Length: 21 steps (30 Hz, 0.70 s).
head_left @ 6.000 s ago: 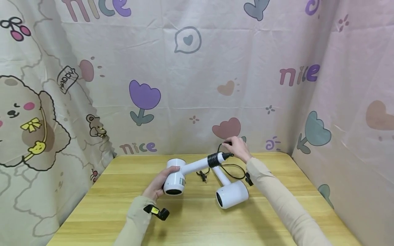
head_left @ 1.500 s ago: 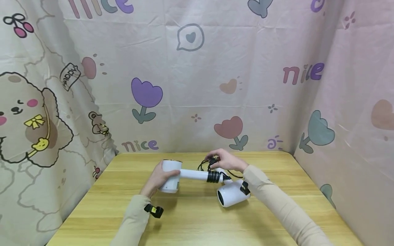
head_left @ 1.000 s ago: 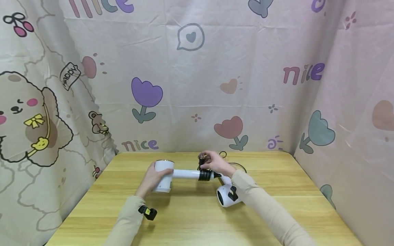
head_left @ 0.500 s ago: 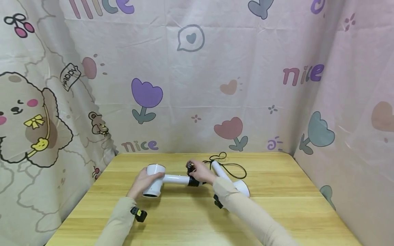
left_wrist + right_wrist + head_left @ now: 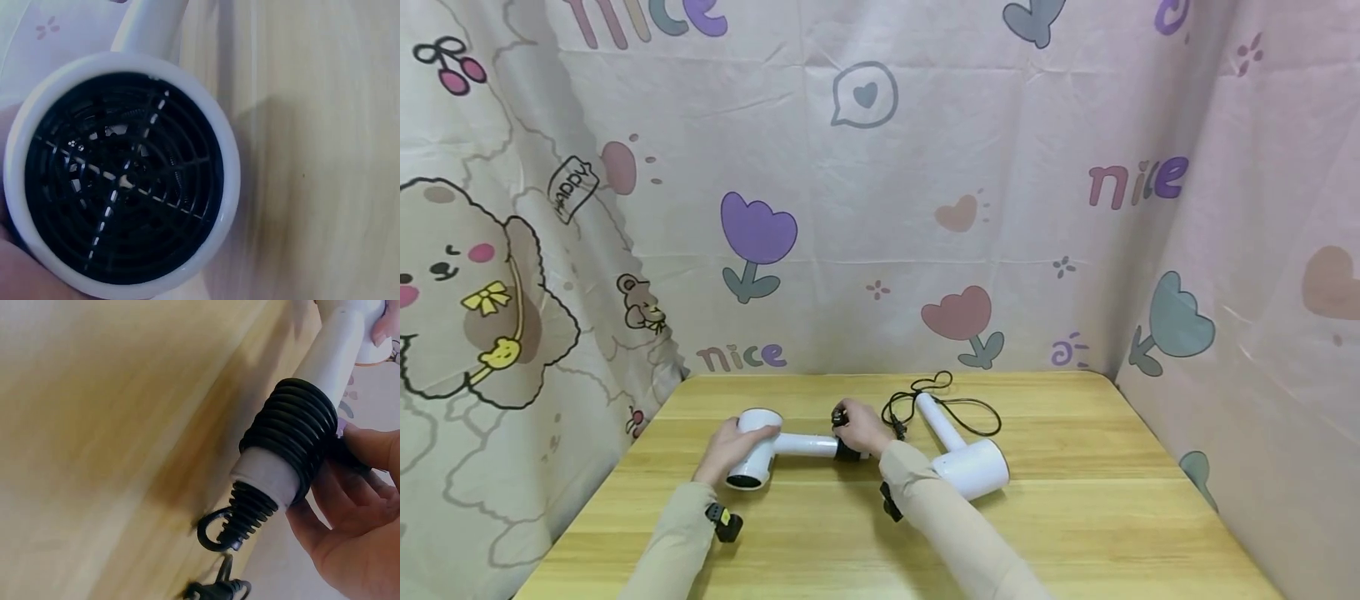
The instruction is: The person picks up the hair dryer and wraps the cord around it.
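My left hand [image 5: 726,450] grips the barrel of a white hair dryer [image 5: 805,444], thumb across its top, and the handle points right. In the left wrist view, the dark grille [image 5: 125,181] at the barrel's end fills much of the picture. A black cord [image 5: 290,425] is wound in tight loops round the handle's end. Beside those loops my right hand [image 5: 863,429] pinches the cord's black plug end [image 5: 839,417], mostly hidden by the fingers in the right wrist view. The ribbed cord sleeve [image 5: 247,509] sticks out of the handle's tip.
Just right of my right forearm, a second white hair dryer [image 5: 973,471] lies on the wooden table [image 5: 1075,517]. Its loose black cord [image 5: 981,404] loops behind it, with the plug [image 5: 898,428] near my right hand. A printed curtain [image 5: 865,208] encloses the back and sides.
Both hands have carried the wound hair dryer left and lower toward the table. Earlier the right hand held the cord's free end beyond the handle tip; now it is at the loops.
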Motion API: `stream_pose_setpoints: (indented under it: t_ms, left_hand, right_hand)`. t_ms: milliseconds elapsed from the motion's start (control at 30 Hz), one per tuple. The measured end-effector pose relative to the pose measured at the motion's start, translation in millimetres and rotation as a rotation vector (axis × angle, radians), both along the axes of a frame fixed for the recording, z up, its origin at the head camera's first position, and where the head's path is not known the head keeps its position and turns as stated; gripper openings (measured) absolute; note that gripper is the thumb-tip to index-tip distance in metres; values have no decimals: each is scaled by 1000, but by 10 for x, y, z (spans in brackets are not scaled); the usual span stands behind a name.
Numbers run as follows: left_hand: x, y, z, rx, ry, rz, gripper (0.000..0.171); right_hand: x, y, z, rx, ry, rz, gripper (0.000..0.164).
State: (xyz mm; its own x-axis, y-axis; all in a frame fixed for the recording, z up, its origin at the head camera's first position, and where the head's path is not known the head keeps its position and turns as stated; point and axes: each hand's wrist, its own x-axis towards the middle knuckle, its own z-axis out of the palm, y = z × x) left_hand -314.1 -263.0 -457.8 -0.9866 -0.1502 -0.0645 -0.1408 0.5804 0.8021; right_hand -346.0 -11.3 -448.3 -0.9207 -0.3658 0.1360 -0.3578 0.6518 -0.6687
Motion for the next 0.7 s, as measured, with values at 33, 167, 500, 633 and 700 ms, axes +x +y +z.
stream_pose_setpoints:
  t_ms: [33, 167, 500, 633, 700]
  left_hand:
    - [-3, -8, -6, -1, -3, 1, 90]
    - [-5, -37, -30, 7, -15, 6, 86]
    - [9, -102, -35, -106, -21, 55, 90]
    - [-13, -76, -27, -125, -35, 69, 91]
    - [-24, -63, -28, -128, -36, 70, 92]
  right_hand:
    - [3, -6, 2, -6, -13, -2, 29]
    - [34, -39, 32, 20, -65, 16, 46]
    - [38, -157, -54, 100, -69, 85, 70]
    - [13, -162, -128, 58, -127, 101, 70]
    - [6, -157, -147, 31, -152, 99, 70]
